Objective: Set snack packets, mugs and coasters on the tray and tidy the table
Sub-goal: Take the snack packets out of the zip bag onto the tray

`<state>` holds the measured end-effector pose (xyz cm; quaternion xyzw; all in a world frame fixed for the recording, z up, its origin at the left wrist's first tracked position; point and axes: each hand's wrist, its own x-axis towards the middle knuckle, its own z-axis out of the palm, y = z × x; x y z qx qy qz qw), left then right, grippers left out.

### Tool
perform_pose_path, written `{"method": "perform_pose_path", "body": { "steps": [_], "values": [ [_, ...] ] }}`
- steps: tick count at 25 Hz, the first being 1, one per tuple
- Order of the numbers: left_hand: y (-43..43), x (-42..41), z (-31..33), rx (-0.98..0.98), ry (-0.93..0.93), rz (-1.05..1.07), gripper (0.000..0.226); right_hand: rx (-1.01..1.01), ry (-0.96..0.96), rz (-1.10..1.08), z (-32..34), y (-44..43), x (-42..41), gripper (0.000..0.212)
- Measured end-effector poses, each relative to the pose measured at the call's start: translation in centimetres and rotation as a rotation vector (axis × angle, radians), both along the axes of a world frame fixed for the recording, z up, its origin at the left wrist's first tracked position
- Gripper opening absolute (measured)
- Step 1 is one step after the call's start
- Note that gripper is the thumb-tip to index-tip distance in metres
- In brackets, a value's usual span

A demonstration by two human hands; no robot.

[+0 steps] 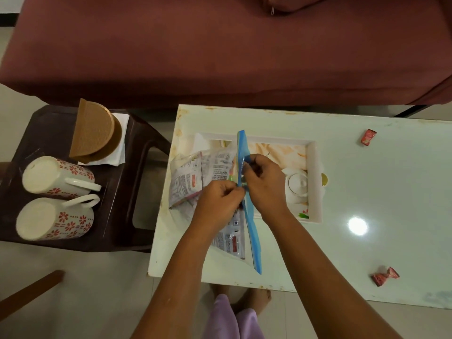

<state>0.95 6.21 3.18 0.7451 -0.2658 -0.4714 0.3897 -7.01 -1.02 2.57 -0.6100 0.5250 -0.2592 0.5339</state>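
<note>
A clear zip bag (253,241) with a blue seal strip lies across the left end of the white tray (314,182). Several snack packets (193,177) show through it. My left hand (217,204) and my right hand (263,182) both pinch the blue strip near its middle, fingers closed on it. Two white mugs with red flowers lie on their sides on the dark stool: one (52,176) behind, one (55,217) in front. Brown round coasters (94,129) lean in a stack at the stool's back.
A small white lidded pot (297,187) stands in the tray's right end. Two red sweet wrappers lie on the white table, one (368,137) far right and one (385,276) near right. A maroon sofa (220,45) runs behind. White napkins (121,148) sit under the coasters.
</note>
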Motion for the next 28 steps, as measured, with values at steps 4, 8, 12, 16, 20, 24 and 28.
{"method": "perform_pose_path", "body": {
  "steps": [4, 8, 12, 16, 20, 24, 28],
  "values": [
    [-2.1, 0.6, 0.7, -0.095, -0.32, 0.144, 0.015, 0.028, 0.006, 0.101, -0.1, 0.5, -0.2, 0.011],
    [-3.7, 1.3, 1.0, -0.059, -0.478, -0.042, 0.025, -0.027, 0.007, 0.033, 0.0, 0.0, -0.1, 0.008],
    [-3.1, 1.8, 1.0, -0.036, -0.426, -0.071, 0.034, -0.201, 0.024, 0.006, 0.4, -0.9, 0.8, 0.008],
    [-2.8, 1.2, 1.2, -0.043, -0.602, -0.07, 0.035, -0.243, 0.112, 0.047, 0.4, -0.6, 1.3, 0.008],
    [-3.0, 0.2, 1.4, -0.035, -0.774, 0.031, 0.034, -0.242, 0.159, 0.004, 0.7, -0.4, 1.8, 0.013],
    [-3.0, -0.2, 1.4, 0.026, -0.825, 0.02, 0.036, -0.242, 0.172, 0.009, 0.9, -0.1, 1.6, 0.015],
    [-3.1, -0.8, 1.3, 0.045, -0.86, 0.031, 0.037, -0.265, 0.201, 0.008, 1.1, 0.0, 1.5, 0.015]
  ]
}}
